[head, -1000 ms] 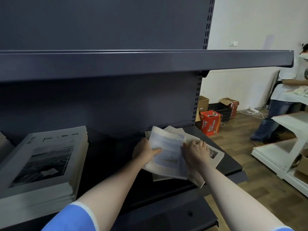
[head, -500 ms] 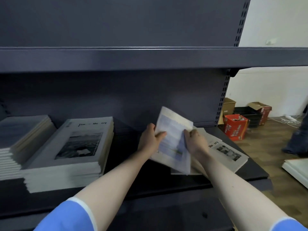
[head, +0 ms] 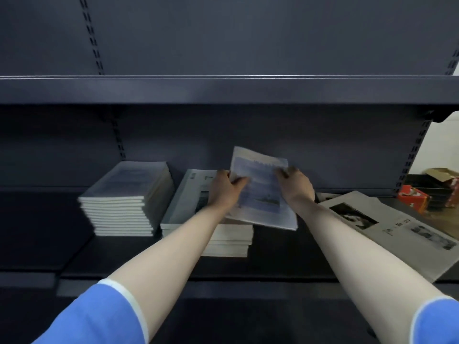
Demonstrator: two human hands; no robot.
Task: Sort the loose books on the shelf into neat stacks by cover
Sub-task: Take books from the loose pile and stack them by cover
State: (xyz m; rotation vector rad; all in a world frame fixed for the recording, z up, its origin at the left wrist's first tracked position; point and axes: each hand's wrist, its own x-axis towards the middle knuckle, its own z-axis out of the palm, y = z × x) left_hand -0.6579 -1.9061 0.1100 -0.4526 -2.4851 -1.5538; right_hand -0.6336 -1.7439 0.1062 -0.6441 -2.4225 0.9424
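Both my hands hold a thin blue-covered book [head: 262, 192] up off the dark shelf [head: 285, 256], tilted toward me. My left hand [head: 223, 189] grips its left edge and my right hand [head: 296, 186] grips its right edge. Below my left hand stands a stack of white books with a black-and-white photo cover [head: 188, 202]. To the left of it is a taller stack of blue-covered books [head: 124, 202]. On the right part of the shelf lie loose white photo-cover books [head: 387, 224], spread unevenly.
The upper shelf [head: 223, 90] overhangs the working shelf. A perforated upright [head: 417, 150] bounds the unit at the right. Past it, red and brown cardboard boxes [head: 417, 197] sit on a wooden floor.
My view has swung left and both hands have carried the blue book left, from above the loose pile to above the photo-cover stack. The blue-covered stack has come fully into view.
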